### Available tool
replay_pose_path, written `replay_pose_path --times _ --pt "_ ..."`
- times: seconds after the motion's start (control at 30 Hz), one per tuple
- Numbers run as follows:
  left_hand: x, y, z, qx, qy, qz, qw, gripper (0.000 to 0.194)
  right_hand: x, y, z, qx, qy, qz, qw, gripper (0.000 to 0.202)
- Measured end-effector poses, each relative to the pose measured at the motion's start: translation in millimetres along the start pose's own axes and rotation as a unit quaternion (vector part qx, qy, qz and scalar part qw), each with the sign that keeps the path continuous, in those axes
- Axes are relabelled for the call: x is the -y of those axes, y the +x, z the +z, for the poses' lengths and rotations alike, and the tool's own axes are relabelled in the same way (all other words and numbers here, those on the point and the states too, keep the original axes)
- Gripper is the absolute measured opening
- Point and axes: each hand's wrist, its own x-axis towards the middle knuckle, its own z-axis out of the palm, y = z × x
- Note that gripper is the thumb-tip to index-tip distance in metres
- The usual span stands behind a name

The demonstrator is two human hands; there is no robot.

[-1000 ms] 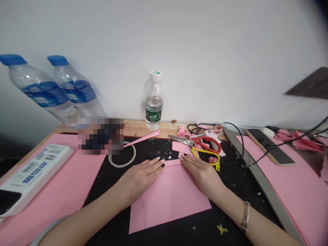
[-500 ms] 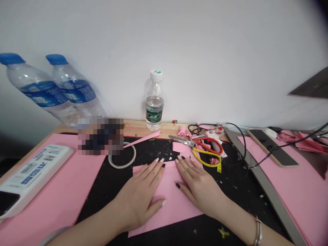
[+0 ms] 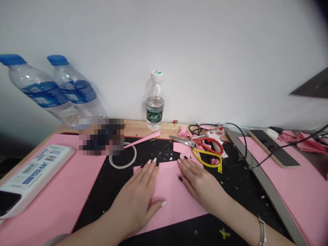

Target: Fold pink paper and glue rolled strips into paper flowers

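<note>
A sheet of pink paper [image 3: 169,201] lies on the black mat, with a narrow strip folded over along its far edge. My left hand [image 3: 139,194] rests flat on the paper's left part, fingertips on the folded strip and thumb stretched to the right. On the right part, my right hand [image 3: 200,181] also lies flat, its fingertips over the same fold. Just beyond the right hand are scissors [image 3: 207,153] with one orange and one yellow handle loop. A roll of tape [image 3: 110,160] lies past my left fingertips, partly under a blurred patch.
Pink sheets [image 3: 61,191] lie at left under a white box-like object [image 3: 36,181]. A water bottle [image 3: 154,109] stands by the wall; two larger bottles [image 3: 48,95] lean at left. At right, a phone [image 3: 274,147], black cables [image 3: 246,150] and more pink sheets [image 3: 294,191] crowd the table.
My left hand has slid slightly left along the fold, widening the gap between the hands. The right hand has barely moved.
</note>
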Motion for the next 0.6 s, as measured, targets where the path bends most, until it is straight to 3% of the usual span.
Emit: replay_pose_path --times 0.2,0.33,0.47,0.6 --pt "-4 -2 -1.9 -0.051 0.089 -0.062 0.993 0.066 -12 -4 -1 -0.032 -0.074 0.022 0.997 0.039" --pt "2 4 -5.2 -0.079 0.106 -0.061 0.989 0.047 -14 -4 -1 -0.050 -0.082 0.033 0.995 0.036" --pt "16 13 -11.9 -0.122 0.033 -0.049 0.991 0.038 -20 0 -2 -0.093 0.014 0.045 0.995 0.027" --pt "30 17 -14.4 -0.139 -0.024 -0.041 0.989 0.032 -28 7 1 -0.142 0.165 0.051 0.975 0.015"
